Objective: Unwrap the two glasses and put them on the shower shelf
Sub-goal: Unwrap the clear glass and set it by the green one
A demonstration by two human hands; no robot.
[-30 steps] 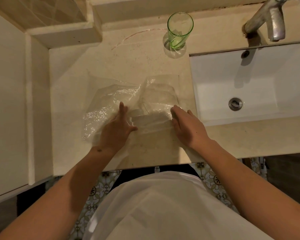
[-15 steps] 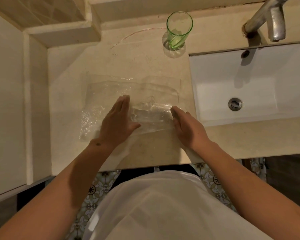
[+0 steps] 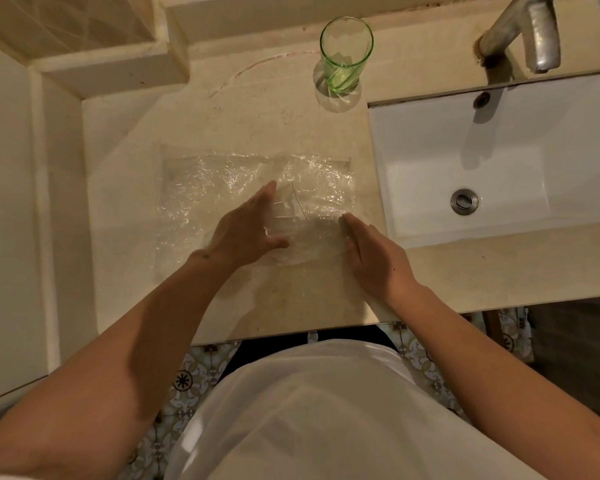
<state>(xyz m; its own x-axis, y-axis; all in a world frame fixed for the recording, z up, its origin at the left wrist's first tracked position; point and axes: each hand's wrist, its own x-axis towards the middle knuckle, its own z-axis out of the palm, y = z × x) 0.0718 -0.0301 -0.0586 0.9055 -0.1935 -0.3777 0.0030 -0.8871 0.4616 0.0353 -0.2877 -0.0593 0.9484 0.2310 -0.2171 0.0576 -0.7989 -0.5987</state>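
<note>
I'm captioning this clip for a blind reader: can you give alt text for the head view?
Two bare hands, left hand and right hand, press flat on a clear glass lying in bubble wrap on a beige counter. A green glass stands upright behind, left of the white sink.

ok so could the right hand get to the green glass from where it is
Probably yes: the green glass stands upright and uncovered at the back, with bare counter beyond the bubble wrap under the right hand.

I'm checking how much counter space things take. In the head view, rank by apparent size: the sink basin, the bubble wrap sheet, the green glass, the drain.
1. sink basin
2. bubble wrap sheet, somewhat smaller
3. green glass
4. drain
</note>
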